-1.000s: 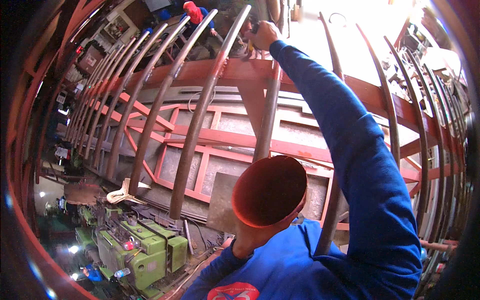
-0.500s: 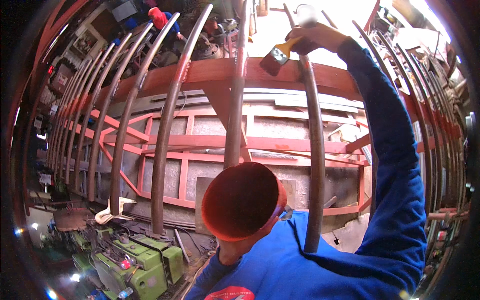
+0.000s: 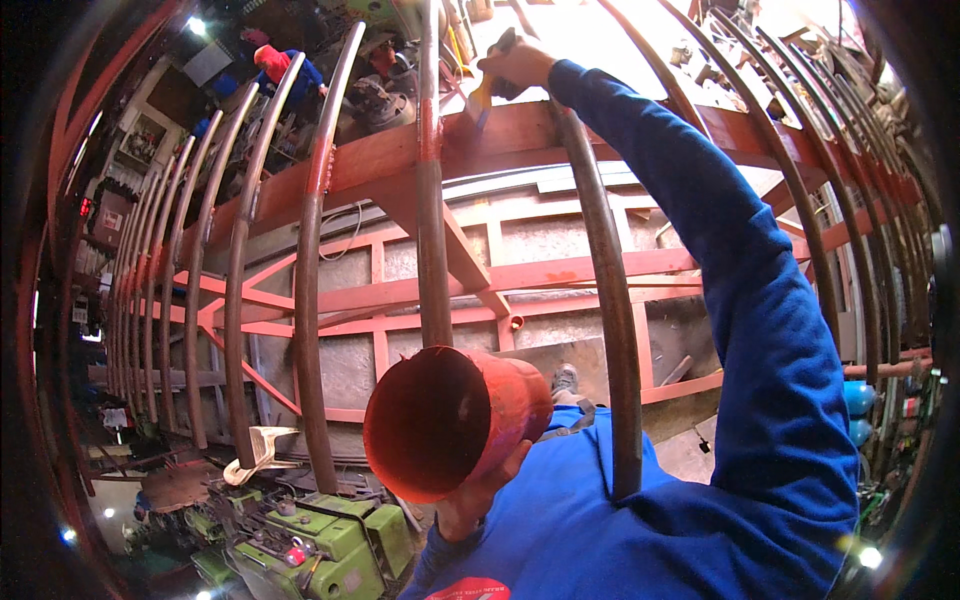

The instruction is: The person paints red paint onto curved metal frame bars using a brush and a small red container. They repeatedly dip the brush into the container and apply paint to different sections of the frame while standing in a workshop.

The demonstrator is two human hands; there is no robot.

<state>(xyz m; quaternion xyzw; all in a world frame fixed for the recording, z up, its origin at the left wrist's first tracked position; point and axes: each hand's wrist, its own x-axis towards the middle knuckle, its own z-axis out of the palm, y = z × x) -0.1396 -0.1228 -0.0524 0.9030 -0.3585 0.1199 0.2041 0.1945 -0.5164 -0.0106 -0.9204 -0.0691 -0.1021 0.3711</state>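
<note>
Since the previous frame, the right hand (image 3: 517,66) has swung left to the upper middle of the head view, taking the brush (image 3: 482,100) with it, and the red container (image 3: 515,395) has tipped so that more of its outer wall shows. Fingers curled around the yellow handle, the right hand holds the brush head-down against the backdrop of the red beam (image 3: 365,160) — whether the bristles touch it I cannot tell. Just left of the brush, a long metal bar (image 3: 431,240) crosses the beam. Below the middle of the frame, the left hand (image 3: 485,497) grips the container from beneath, its dark mouth facing the lower left. Green machinery (image 3: 340,575) stands at the lower left; a person in a red head covering (image 3: 268,64) is at the upper left.
</note>
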